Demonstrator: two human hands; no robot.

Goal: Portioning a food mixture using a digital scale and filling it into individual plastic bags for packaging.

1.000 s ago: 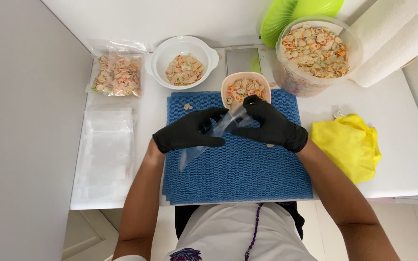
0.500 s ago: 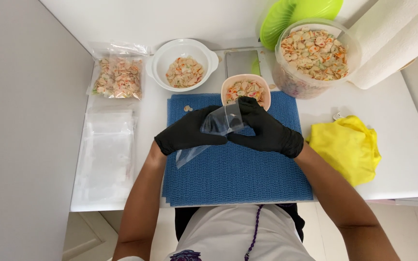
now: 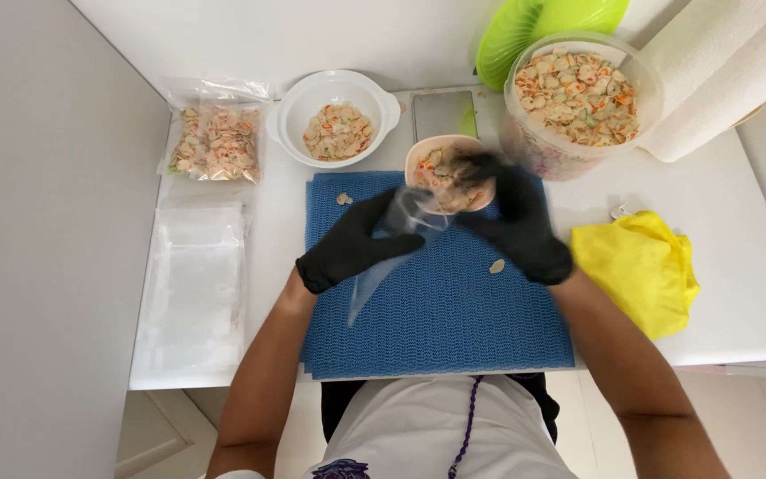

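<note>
The left hand, in a black glove, has its grip closed on a small clear plastic bag, pinching it near the mouth so the bag hangs slanted over the blue mat with its opening turned toward the food. The right hand, also gloved, reaches into the small pinkish bowl of mixed pale and orange pieces just beyond the bag's mouth; its fingers are blurred, so whether that grip is closed on anything cannot be told. Holding the bag right at the bowl's edge keeps the path from bowl to bag short.

Two loose pieces lie on the mat. Further out on the white surface stand a white bowl and a large clear tub with the same mix, a filled bag, a stack of empty bags, a yellow cloth, a paper towel roll and a green lid. Nothing stands between the hands and the bowl.
</note>
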